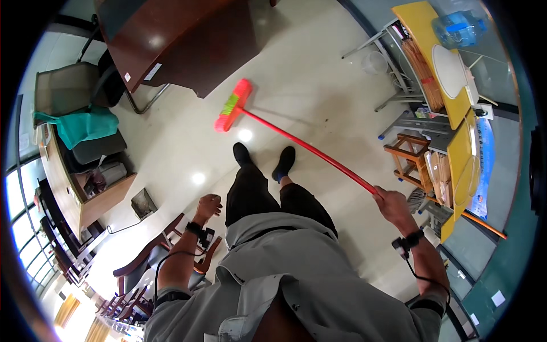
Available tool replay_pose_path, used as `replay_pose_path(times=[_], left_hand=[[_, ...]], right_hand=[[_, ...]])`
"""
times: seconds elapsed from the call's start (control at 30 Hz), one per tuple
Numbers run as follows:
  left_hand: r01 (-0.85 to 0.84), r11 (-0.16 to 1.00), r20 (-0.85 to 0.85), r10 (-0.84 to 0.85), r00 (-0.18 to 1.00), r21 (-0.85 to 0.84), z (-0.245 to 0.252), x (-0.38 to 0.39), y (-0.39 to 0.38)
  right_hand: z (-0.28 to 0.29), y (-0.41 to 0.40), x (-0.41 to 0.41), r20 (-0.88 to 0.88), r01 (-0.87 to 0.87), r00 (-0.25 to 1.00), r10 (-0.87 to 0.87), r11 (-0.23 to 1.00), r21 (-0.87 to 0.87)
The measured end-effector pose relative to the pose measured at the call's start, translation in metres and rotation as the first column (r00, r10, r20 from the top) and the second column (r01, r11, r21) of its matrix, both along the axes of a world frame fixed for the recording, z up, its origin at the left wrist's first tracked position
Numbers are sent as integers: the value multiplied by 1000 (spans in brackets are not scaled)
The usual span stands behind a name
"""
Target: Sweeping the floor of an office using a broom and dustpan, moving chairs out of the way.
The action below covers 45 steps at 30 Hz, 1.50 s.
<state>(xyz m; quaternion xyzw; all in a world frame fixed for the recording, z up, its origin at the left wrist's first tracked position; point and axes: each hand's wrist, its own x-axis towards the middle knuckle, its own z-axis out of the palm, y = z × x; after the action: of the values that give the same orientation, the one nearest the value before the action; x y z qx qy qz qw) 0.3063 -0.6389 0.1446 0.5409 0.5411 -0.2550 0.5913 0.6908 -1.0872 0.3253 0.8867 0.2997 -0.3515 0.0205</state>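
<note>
My right hand (391, 205) is closed around the end of the red handle of a push broom (307, 151). The handle runs up and left to the broom head (233, 104), which has pink-red and yellow-green bristles and appears to be at the floor, beyond my feet and near the dark wooden desk. My left hand (209, 207) is beside my left thigh, away from the broom, its fingers partly curled; nothing shows in it. Both wrists wear black straps with small cabled devices.
A dark wooden desk (213, 55) stands ahead. Yellow-topped tables (459, 107), a wooden stool (410, 162) and a clear bin (374, 63) are at right. To the left are a light wooden desk (64, 188), a chair with a green bag (87, 128) and a metal dustpan (144, 204).
</note>
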Motion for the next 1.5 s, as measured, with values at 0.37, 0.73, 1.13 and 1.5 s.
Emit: replay_pose_path(times=[0.37, 0.73, 1.13, 1.5], left_hand=[[-21, 999, -185, 27, 982, 37, 45, -82, 0], [108, 993, -58, -110, 992, -39, 6, -41, 66], [95, 995, 42, -95, 995, -7, -2, 8, 121], [-184, 981, -34, 186, 982, 64, 3, -91, 100]], right_hand=[[-145, 148, 15, -25, -75, 997, 79, 990, 123], [-31, 4, -89, 57, 249, 967, -247, 968, -35], [-18, 82, -77, 79, 104, 992, -100, 994, -46], [-66, 96, -8, 90, -25, 995, 40, 986, -162]])
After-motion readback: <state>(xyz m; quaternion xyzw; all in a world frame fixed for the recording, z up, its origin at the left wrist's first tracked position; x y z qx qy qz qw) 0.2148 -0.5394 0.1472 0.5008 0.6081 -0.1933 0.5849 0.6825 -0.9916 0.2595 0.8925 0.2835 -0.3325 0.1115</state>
